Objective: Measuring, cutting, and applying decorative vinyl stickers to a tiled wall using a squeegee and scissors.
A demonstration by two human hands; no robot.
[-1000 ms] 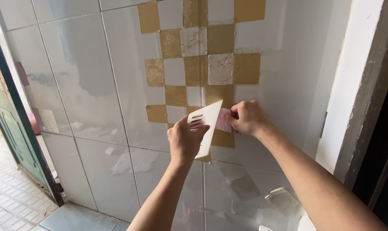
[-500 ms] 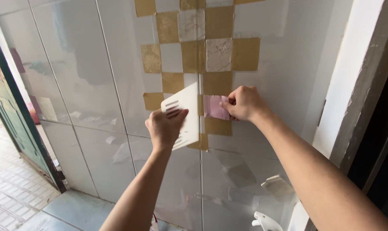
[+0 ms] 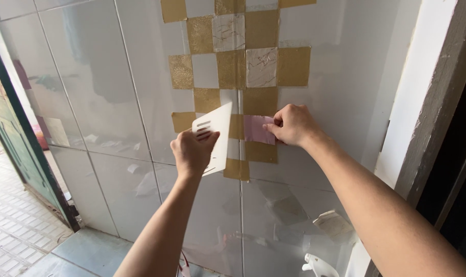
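Head view: partly hiding behind right hand point(image 3: 293, 124), pink sticker point(image 3: 257, 129); pinching its edge there. Left hand point(image 3: 193, 152) gripping white scraper point(image 3: 216, 134), fingers curled shut.

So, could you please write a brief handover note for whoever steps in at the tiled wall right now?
Left hand: holds the white plastic scraper flat against the wall.
Right hand: pinches the right edge of the pink square sticker, pressed on the glossy wall tile.
Done: a checker pattern of gold squares and marbled squares already covers the wall above.
Left: the pink piece is not yet smoothed down; gaps remain in the lower rows.
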